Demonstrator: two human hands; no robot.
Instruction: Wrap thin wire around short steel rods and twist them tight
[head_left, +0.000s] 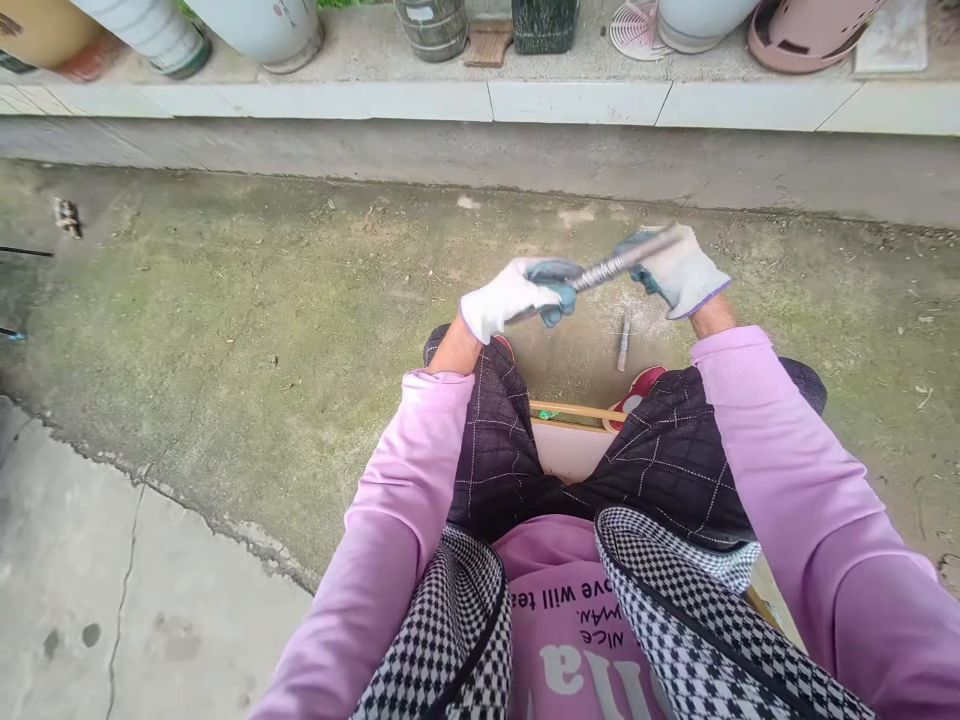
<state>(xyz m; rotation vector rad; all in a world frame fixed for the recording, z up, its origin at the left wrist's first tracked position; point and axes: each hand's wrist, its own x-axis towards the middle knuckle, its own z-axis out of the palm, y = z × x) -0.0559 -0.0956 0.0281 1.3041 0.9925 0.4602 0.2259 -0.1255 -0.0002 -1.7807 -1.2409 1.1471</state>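
Observation:
I sit on a low wooden stool [570,412] over a mossy concrete floor. Both hands wear white gloves with grey-blue palms. My left hand [514,298] is closed round the lower end of a thin grey metal rod [609,268]. My right hand [675,268] is closed on the rod's upper end. The rod slants up to the right between them and is blurred by motion. A second short metal rod [623,342] lies on the ground just below the hands, between my red shoes [639,388].
A raised tiled ledge [480,100] runs along the back with several pots, buckets and a pink basin [806,35]. A crack [187,505] divides the mossy patch from paler concrete at the lower left. Thin dark rods [22,251] poke in at the left edge.

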